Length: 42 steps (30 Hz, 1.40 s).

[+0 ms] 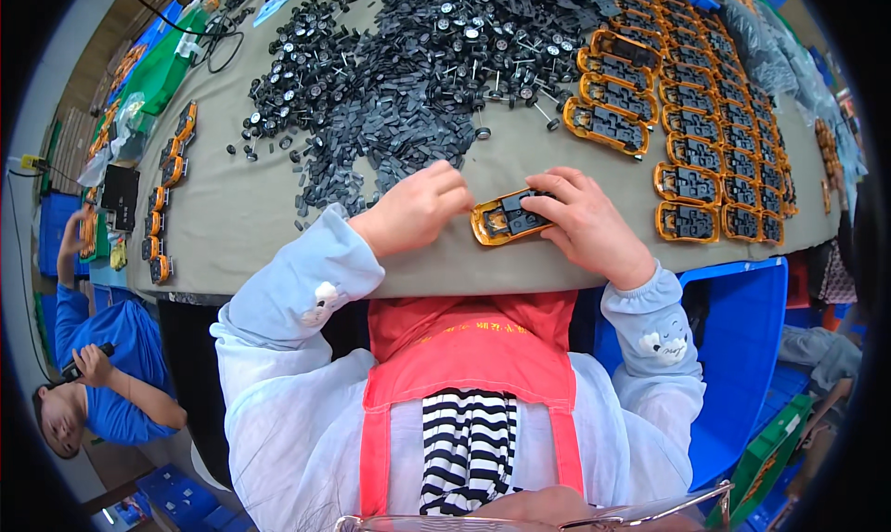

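An orange toy car body, upside down with black inner parts showing, rests near the front of the table. My right hand is closed on its right end, fingers over the black underside and thumb at the near edge. Beside its left end, my left hand has its fingertips pinched together. Whatever those fingers hold, if anything, is hidden. Just beyond my left hand spreads a heap of small flat black pieces.
Black wheels on metal axles lie heaped farther back. Rows of orange car bodies fill the right side, and a line of cars runs along the left. A blue bin stands below the right table edge. A person is at left.
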Each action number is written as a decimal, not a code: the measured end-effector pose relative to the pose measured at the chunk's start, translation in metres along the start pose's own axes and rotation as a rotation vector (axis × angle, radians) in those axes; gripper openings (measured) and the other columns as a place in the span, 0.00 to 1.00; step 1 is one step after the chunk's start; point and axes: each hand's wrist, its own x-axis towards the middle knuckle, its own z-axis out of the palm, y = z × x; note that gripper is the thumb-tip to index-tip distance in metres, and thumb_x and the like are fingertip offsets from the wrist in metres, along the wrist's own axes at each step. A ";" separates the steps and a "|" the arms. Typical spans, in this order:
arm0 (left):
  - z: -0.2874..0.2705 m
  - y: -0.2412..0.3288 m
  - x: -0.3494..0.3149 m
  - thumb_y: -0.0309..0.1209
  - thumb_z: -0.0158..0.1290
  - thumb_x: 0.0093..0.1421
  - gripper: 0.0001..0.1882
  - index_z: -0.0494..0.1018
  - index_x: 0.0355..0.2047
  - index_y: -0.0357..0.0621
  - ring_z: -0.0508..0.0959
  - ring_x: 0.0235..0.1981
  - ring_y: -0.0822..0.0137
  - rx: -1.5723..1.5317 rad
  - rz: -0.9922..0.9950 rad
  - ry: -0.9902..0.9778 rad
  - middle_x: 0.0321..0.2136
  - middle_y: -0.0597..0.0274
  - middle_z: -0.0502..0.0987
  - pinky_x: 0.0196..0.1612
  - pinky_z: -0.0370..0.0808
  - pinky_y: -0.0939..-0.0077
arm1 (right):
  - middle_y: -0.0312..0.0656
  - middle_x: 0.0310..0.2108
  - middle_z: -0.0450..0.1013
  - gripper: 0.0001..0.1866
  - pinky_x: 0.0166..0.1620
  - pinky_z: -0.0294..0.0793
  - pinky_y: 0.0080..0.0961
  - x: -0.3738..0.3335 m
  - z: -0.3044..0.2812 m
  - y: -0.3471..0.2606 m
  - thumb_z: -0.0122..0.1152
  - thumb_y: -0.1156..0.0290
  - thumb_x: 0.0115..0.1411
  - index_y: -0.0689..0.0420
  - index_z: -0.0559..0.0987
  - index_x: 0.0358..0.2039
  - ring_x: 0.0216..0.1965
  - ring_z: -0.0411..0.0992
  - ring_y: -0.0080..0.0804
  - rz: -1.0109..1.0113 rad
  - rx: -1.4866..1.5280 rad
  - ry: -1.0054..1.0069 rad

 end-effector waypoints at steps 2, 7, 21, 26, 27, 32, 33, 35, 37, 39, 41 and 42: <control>-0.003 0.001 -0.002 0.26 0.56 0.51 0.12 0.76 0.37 0.41 0.72 0.39 0.59 0.027 0.229 -0.031 0.35 0.61 0.72 0.44 0.74 0.68 | 0.40 0.56 0.72 0.25 0.60 0.69 0.42 0.003 -0.001 -0.001 0.72 0.78 0.45 0.53 0.80 0.48 0.61 0.66 0.46 -0.025 0.000 -0.005; -0.002 0.005 0.000 0.28 0.54 0.54 0.13 0.76 0.40 0.40 0.73 0.42 0.58 0.089 0.324 -0.202 0.39 0.59 0.73 0.44 0.75 0.66 | 0.39 0.57 0.72 0.25 0.60 0.68 0.41 0.007 0.005 -0.002 0.71 0.77 0.45 0.52 0.81 0.47 0.61 0.66 0.45 -0.072 -0.008 -0.016; -0.005 -0.008 0.012 0.29 0.53 0.56 0.12 0.76 0.40 0.41 0.74 0.43 0.60 0.015 0.376 -0.427 0.38 0.61 0.73 0.46 0.75 0.69 | 0.38 0.56 0.72 0.24 0.59 0.69 0.41 0.012 0.007 0.003 0.71 0.75 0.47 0.50 0.81 0.48 0.61 0.67 0.43 -0.091 0.011 -0.026; -0.006 -0.008 0.016 0.31 0.54 0.54 0.11 0.76 0.38 0.42 0.74 0.40 0.60 -0.013 0.420 -0.334 0.35 0.61 0.73 0.44 0.74 0.68 | 0.38 0.55 0.73 0.23 0.57 0.70 0.40 0.013 0.003 0.003 0.70 0.75 0.47 0.50 0.81 0.47 0.59 0.68 0.44 -0.117 -0.003 0.004; -0.008 -0.003 0.011 0.31 0.54 0.54 0.11 0.76 0.38 0.42 0.74 0.40 0.60 -0.004 0.430 -0.323 0.35 0.61 0.73 0.44 0.74 0.68 | 0.38 0.54 0.73 0.22 0.56 0.70 0.40 0.014 0.001 0.001 0.70 0.75 0.47 0.50 0.81 0.46 0.58 0.68 0.44 -0.127 -0.002 0.011; -0.010 0.015 -0.002 0.30 0.53 0.52 0.09 0.74 0.34 0.42 0.74 0.36 0.62 0.190 0.524 -0.314 0.32 0.62 0.71 0.39 0.74 0.71 | 0.42 0.54 0.73 0.27 0.60 0.69 0.42 0.010 0.003 -0.006 0.73 0.76 0.41 0.52 0.81 0.46 0.58 0.68 0.48 -0.124 0.016 -0.028; -0.005 0.018 -0.009 0.30 0.53 0.53 0.11 0.74 0.36 0.41 0.74 0.36 0.63 0.189 0.485 -0.285 0.33 0.61 0.72 0.39 0.74 0.72 | 0.42 0.55 0.72 0.26 0.60 0.69 0.41 0.009 0.002 -0.009 0.73 0.76 0.42 0.52 0.81 0.46 0.59 0.68 0.48 -0.123 0.009 -0.021; -0.001 0.020 -0.021 0.30 0.53 0.53 0.12 0.74 0.38 0.40 0.75 0.37 0.63 0.219 0.482 -0.206 0.35 0.61 0.73 0.39 0.74 0.72 | 0.42 0.55 0.73 0.25 0.60 0.69 0.42 0.013 -0.007 -0.009 0.73 0.76 0.44 0.52 0.81 0.46 0.58 0.69 0.48 -0.132 0.029 -0.056; 0.002 0.020 -0.026 0.30 0.53 0.54 0.13 0.75 0.39 0.39 0.75 0.37 0.63 0.236 0.470 -0.134 0.36 0.60 0.74 0.40 0.75 0.72 | 0.42 0.55 0.74 0.24 0.60 0.69 0.42 0.020 -0.014 -0.003 0.72 0.75 0.46 0.52 0.81 0.47 0.58 0.69 0.48 -0.137 0.063 -0.099; 0.003 0.019 -0.027 0.30 0.53 0.55 0.14 0.75 0.42 0.38 0.76 0.38 0.63 0.220 0.434 -0.157 0.38 0.60 0.75 0.40 0.75 0.72 | 0.42 0.50 0.77 0.21 0.56 0.72 0.40 0.042 -0.029 0.023 0.71 0.74 0.49 0.54 0.81 0.46 0.53 0.73 0.46 -0.094 0.133 0.075; 0.003 0.020 -0.028 0.29 0.53 0.55 0.15 0.75 0.43 0.38 0.76 0.38 0.63 0.187 0.397 -0.160 0.40 0.57 0.75 0.40 0.75 0.70 | 0.45 0.43 0.79 0.13 0.50 0.76 0.40 0.076 -0.038 0.053 0.68 0.69 0.56 0.56 0.82 0.41 0.46 0.76 0.48 0.018 0.078 0.281; 0.001 0.022 -0.027 0.29 0.53 0.55 0.16 0.74 0.44 0.38 0.76 0.38 0.62 0.146 0.365 -0.116 0.41 0.56 0.75 0.41 0.75 0.70 | 0.45 0.41 0.79 0.11 0.49 0.76 0.41 0.094 -0.042 0.072 0.67 0.68 0.57 0.56 0.83 0.41 0.46 0.77 0.48 0.125 0.041 0.302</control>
